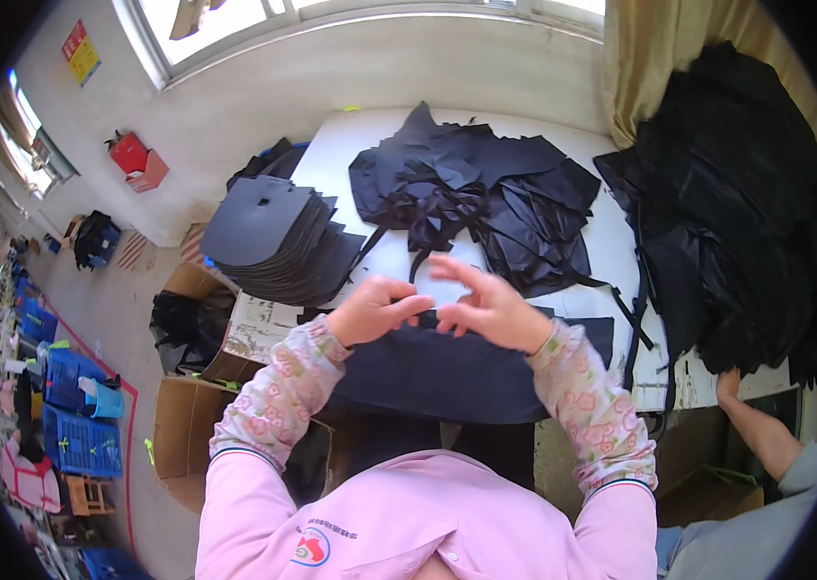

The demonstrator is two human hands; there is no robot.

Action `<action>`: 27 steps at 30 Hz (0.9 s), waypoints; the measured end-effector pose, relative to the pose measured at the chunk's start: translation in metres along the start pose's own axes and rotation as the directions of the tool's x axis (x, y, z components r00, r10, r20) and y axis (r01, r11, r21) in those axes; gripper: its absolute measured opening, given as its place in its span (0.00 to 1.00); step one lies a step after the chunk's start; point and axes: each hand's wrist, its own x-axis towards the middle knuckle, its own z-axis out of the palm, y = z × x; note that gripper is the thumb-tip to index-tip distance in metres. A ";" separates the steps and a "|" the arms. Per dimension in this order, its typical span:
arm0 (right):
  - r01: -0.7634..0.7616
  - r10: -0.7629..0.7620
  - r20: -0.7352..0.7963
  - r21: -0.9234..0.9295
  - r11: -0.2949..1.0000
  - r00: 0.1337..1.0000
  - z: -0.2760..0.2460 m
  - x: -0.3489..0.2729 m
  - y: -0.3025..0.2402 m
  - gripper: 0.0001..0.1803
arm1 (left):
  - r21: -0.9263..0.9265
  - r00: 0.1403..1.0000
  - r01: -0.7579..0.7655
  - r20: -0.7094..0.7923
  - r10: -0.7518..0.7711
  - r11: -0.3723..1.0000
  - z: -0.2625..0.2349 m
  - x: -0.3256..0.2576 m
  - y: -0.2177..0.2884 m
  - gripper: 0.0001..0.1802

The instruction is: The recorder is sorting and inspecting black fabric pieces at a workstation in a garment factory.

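Note:
Above the front part of the white table, my left hand (377, 309) is raised with its thumb apart from its loosely bent fingers. Close beside it, my right hand (491, 305) has its fingers spread, with nothing seen between them. Under both hands a flat dark fabric panel (447, 375) lies along the table's front edge and hangs over it. Just beyond my hands is a loose heap of black fabric pieces with straps (524, 217). A neat stack of dark flat panels (258, 232) stands to the left of my left hand.
The white table (326, 164) reaches back toward the wall. A large black fabric pile (746, 213) rises at right, with another person's hand (729, 385) at its lower edge. Cardboard boxes (181, 416) stand at left below the table; blue crates (80, 440) stand farther off.

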 end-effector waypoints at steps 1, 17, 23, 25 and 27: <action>-0.040 0.037 0.036 0.079 0.996 0.999 0.010 0.005 0.020 0.29 | 0.003 1.000 0.006 -0.016 -0.006 1.000 0.004 0.002 0.003 0.18; -0.093 0.108 -0.363 0.058 0.994 0.925 -0.036 -0.020 0.097 0.08 | 0.588 0.763 0.330 -0.627 0.158 0.739 -0.167 -0.040 -0.124 0.29; -0.075 0.117 -0.459 0.108 0.991 0.881 -0.048 -0.062 0.103 0.08 | 0.493 0.763 0.222 -0.625 0.165 0.841 -0.186 -0.049 -0.142 0.21; -0.057 0.117 -0.495 0.135 0.989 0.861 -0.051 -0.076 0.103 0.08 | 0.520 0.762 0.225 -0.620 0.184 0.824 -0.186 -0.051 -0.147 0.21; -0.054 0.140 -0.507 0.180 0.982 0.850 -0.055 -0.089 0.107 0.08 | 0.554 0.755 0.229 -0.620 0.213 0.801 -0.184 -0.050 -0.147 0.20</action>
